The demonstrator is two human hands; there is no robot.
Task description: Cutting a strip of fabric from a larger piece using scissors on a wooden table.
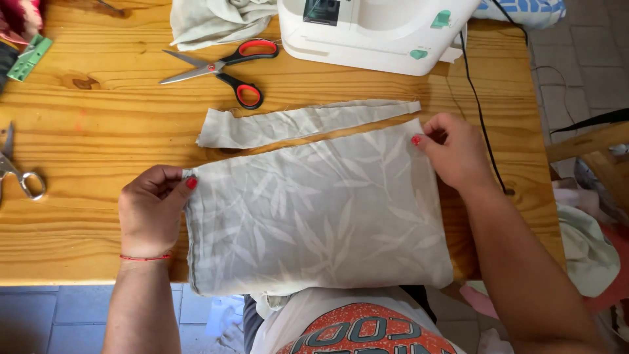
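A folded piece of pale grey fabric with a leaf pattern point(314, 213) lies flat on the wooden table point(92, 137), its near edge hanging over the table front. My left hand point(152, 210) pinches its upper left corner. My right hand point(453, 151) pinches its upper right corner. Just behind the piece lies a narrow cut strip of the same fabric point(295, 122).
Red-and-black scissors point(223, 69) lie open behind the strip. A white sewing machine point(377, 29) stands at the back, its black cable point(477, 98) running down the right side. More cloth point(213, 19) is bunched at the back, metal scissors point(18, 174) at the left edge, a green clip point(29, 58) far left.
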